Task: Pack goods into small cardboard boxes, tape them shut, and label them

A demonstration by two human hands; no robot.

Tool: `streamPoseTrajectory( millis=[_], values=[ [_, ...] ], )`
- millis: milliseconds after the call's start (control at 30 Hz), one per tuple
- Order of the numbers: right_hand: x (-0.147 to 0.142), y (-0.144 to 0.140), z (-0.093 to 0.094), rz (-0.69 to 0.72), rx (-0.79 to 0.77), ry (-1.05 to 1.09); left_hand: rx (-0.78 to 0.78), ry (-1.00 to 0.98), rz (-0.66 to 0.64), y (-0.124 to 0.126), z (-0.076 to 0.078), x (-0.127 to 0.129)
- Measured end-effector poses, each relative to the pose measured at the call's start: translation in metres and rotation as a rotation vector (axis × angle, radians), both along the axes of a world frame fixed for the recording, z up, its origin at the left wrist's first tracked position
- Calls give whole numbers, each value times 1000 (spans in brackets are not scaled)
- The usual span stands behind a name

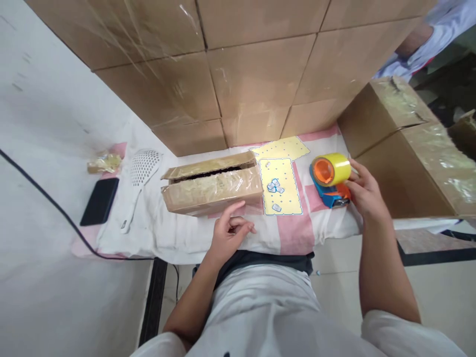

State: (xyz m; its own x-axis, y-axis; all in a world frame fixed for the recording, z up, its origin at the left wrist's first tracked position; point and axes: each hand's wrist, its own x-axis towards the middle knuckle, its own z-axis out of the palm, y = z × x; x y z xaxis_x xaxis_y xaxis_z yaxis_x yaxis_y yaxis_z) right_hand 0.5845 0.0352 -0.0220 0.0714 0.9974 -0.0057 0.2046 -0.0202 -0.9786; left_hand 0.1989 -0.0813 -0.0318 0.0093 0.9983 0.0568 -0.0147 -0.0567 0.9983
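Head view: tape dispenser (329, 169) touches right fingers (360, 190).

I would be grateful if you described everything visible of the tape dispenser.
The tape dispenser has a blue frame, apparently plastic, with orange parts and a dark piece at its near end. A wide, glossy yellow tape roll sits around its orange hub. It rests on pink-and-white cloth. The right hand is at its right side, fingers seemingly touching it.
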Motion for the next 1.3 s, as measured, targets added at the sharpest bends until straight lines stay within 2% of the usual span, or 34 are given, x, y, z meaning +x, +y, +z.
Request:
streamPoseTrajectory(
  millis=[33, 100, 167, 200, 233, 333, 400, 467, 633, 800, 867, 933, 1033, 1100, 1200, 1300],
  values=[
    [-3, 1, 1, -23, 6, -36, -3, -8, 11, 0, 2, 0],
    [-17, -5, 17, -115, 109, -236, -16, -23, 38, 1, 6, 1],
    [-45, -17, 44, -182, 302, -508, -18, -45, 70, 1, 9, 4],
    [-63, -24, 59, -148, 381, -581, -6, -53, 90, 1, 10, 5],
    [-83, -31, 72, -52, 425, -586, 17, -54, 109, 1, 11, 7],
    [-143, -45, 98, 546, 403, -428, 135, -15, 146, -1, 14, 10],
    [-173, -46, 104, 751, 423, -387, 229, 32, 147, -4, 18, 10],
    [-190, -42, 109, 811, 460, -377, 295, 72, 157, -8, 22, 9],
    [-201, -28, 127, 738, 374, -423, 464, 129, 238, -15, 34, 1],
    [-211, -23, 132, 892, 166, -398, 664, 343, 93, -12, 41, -15],
    [-214, -24, 131, 889, 104, -380, 715, 416, 80, -10, 42, -21],
    [-217, -27, 130, 890, 40, -335, 755, 442, 62, -9, 42, -25],
    [-221, -30, 130, 971, -69, -213, 793, 451, 25, -8, 42, -28],
    [-222, -32, 132, 961, -66, -151, 784, 448, 29, -8, 42, -27],
    [-224, -34, 136, 888, 34, -113, 704, 409, 84, -10, 43, -22],
    [-227, -37, 139, 836, 160, -172, 463, 234, 200, -14, 44, -14]
  ],
)
